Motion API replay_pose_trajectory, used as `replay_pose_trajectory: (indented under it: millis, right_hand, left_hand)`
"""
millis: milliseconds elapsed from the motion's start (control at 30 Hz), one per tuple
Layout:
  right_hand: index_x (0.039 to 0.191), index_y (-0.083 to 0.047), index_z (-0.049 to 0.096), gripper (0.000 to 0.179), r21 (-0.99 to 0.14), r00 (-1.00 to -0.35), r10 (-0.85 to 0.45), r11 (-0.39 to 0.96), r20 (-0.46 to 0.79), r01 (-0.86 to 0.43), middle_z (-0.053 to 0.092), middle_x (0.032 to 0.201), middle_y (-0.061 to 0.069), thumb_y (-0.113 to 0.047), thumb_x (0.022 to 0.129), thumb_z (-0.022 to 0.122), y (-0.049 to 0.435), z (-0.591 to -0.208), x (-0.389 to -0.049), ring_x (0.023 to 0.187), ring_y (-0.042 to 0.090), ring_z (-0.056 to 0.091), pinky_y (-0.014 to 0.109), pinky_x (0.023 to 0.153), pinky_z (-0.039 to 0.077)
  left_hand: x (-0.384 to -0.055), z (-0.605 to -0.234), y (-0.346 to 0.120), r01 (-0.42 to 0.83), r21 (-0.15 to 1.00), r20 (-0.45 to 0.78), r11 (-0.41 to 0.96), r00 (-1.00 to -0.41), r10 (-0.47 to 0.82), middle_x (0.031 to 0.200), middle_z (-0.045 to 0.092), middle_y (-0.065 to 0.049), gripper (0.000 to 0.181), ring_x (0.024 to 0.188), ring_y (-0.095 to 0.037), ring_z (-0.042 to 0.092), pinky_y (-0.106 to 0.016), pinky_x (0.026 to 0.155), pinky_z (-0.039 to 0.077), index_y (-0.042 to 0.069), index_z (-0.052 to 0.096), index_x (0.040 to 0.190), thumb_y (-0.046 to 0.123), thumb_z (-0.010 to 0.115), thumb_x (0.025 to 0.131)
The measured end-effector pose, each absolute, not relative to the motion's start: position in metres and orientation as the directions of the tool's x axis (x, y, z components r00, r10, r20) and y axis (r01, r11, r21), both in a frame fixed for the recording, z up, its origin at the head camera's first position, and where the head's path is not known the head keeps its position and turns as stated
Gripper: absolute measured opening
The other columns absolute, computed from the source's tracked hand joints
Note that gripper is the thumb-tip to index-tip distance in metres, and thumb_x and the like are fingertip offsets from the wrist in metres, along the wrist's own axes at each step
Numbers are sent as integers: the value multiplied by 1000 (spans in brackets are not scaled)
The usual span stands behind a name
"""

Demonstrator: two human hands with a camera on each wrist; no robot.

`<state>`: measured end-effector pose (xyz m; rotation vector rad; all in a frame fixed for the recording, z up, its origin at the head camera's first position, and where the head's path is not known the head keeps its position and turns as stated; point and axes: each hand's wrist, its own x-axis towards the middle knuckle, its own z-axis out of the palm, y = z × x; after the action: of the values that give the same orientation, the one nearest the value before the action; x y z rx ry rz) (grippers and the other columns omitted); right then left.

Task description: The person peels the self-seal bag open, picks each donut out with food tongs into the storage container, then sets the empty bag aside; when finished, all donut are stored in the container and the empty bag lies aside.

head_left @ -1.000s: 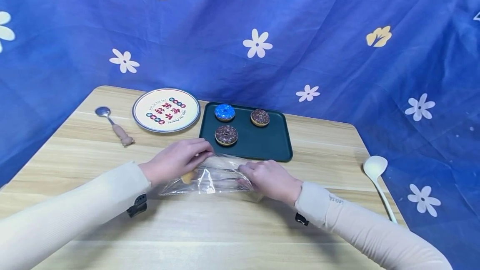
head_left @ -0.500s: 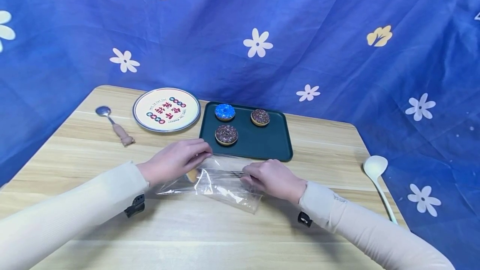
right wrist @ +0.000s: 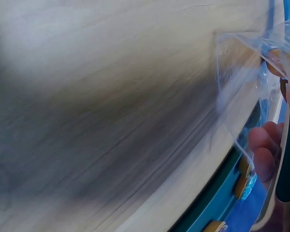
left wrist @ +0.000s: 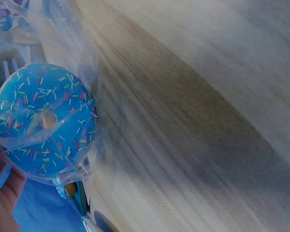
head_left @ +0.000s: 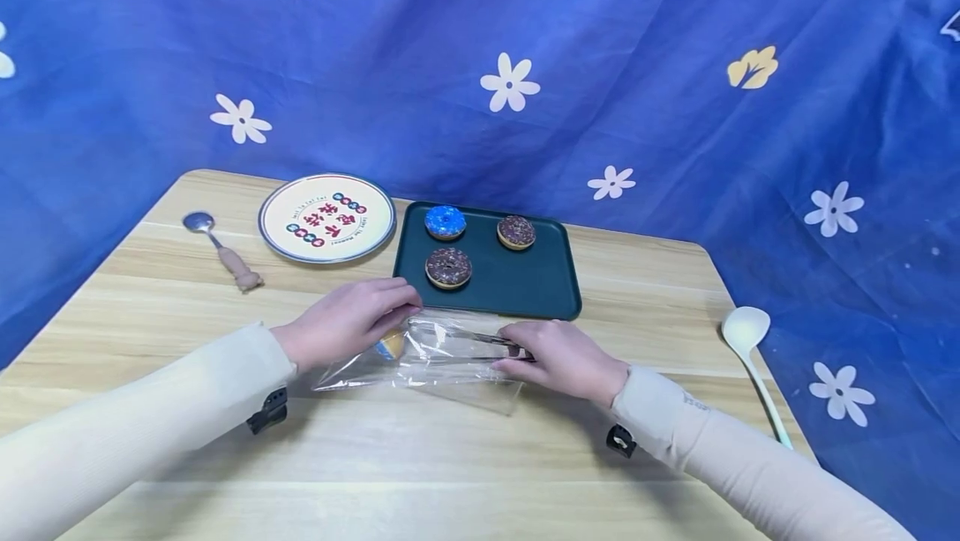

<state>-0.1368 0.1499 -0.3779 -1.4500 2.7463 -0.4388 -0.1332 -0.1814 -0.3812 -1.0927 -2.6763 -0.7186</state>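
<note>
A blue-iced doughnut with sprinkles (left wrist: 67, 104) sits inside a clear plastic bag (head_left: 442, 370); the head view shows only a sliver of it beside my left hand. My left hand (head_left: 348, 320) pinches the bag near its upper left edge. Metal tongs (head_left: 480, 338) are gripped by my right hand (head_left: 558, 358), their two arms spread apart and reaching left into the bag. Slotted tines (left wrist: 5, 72) show behind the doughnut in the left wrist view. A dark handle grip (right wrist: 287, 164) lies along my right palm.
Behind the hands, a dark green tray (head_left: 525, 283) bears a blue doughnut (head_left: 445, 222) and two chocolate doughnuts (head_left: 448, 267). A printed plate (head_left: 285, 245) and a spoon (head_left: 225, 253) lie left. At the right edge lies a white ladle (head_left: 750, 341).
My right hand has shifted right, away from the left hand, and the tongs' arms now show spread apart. The left hand stays on the bag. The head view has tilted slightly.
</note>
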Motion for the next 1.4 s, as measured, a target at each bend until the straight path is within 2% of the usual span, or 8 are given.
replay_pose_trajectory:
  millis: [100,300,533,900,1067,1233,1300,1400]
  right_hand:
    - [94,-16,62,27,-233,-574,-811,541,110,-808,53,72,-11,-40,100,71,144,-378,-136,63,0,46,16,57,35]
    - [96,-15,62,27,-182,-544,-832,522,104,-833,51,73,-10,-40,102,69,131,-378,-135,64,3,47,19,59,38]
    - [86,-18,56,26,-191,-515,-848,488,125,-851,49,71,-11,-33,106,63,127,-379,-135,62,4,47,19,58,37]
    - [98,-20,65,18,-230,-555,-819,517,148,-824,64,85,-11,-33,108,59,140,-383,-137,75,4,61,26,70,53]
    - [108,-19,70,18,-294,-599,-791,547,124,-784,73,98,-9,-33,108,59,151,-381,-137,89,6,71,31,80,59]
    - [115,-19,72,20,-409,-625,-776,545,85,-732,76,106,-8,-32,109,58,169,-379,-140,97,5,72,32,86,60]
    - [119,-20,72,22,-476,-642,-765,550,42,-686,76,110,-8,-33,108,58,178,-378,-141,96,5,71,30,85,59]
    - [124,-19,73,25,-587,-672,-739,562,-41,-582,76,111,-5,-34,108,60,192,-376,-143,82,12,71,26,74,59]
  left_hand:
    - [-133,-381,-181,694,371,323,616,-719,615,100,72,4,11,88,-5,67,-31,78,61,15,72,107,8,67,101]
    - [-131,-379,-181,697,354,334,624,-717,611,97,70,7,10,83,-2,62,-28,75,59,16,72,105,9,67,102]
    - [-130,-378,-181,704,349,339,619,-710,617,98,71,7,9,84,-2,64,-29,76,60,16,73,106,10,68,101]
    - [-131,-377,-185,719,354,342,598,-695,632,103,72,5,17,92,-7,70,-31,82,63,17,74,110,5,70,98]
    - [-130,-375,-189,718,352,354,601,-697,624,105,72,5,19,96,-11,72,-34,86,63,17,74,111,4,71,97]
    - [-128,-375,-194,697,351,336,625,-717,611,105,72,4,16,96,-11,72,-34,87,63,17,74,110,7,71,98]
    - [-128,-375,-196,690,349,329,634,-723,607,105,72,4,16,96,-12,72,-35,86,63,16,73,110,7,71,98]
    - [-129,-375,-199,675,362,315,642,-737,598,106,72,3,17,97,-13,73,-36,87,63,15,74,112,6,71,98]
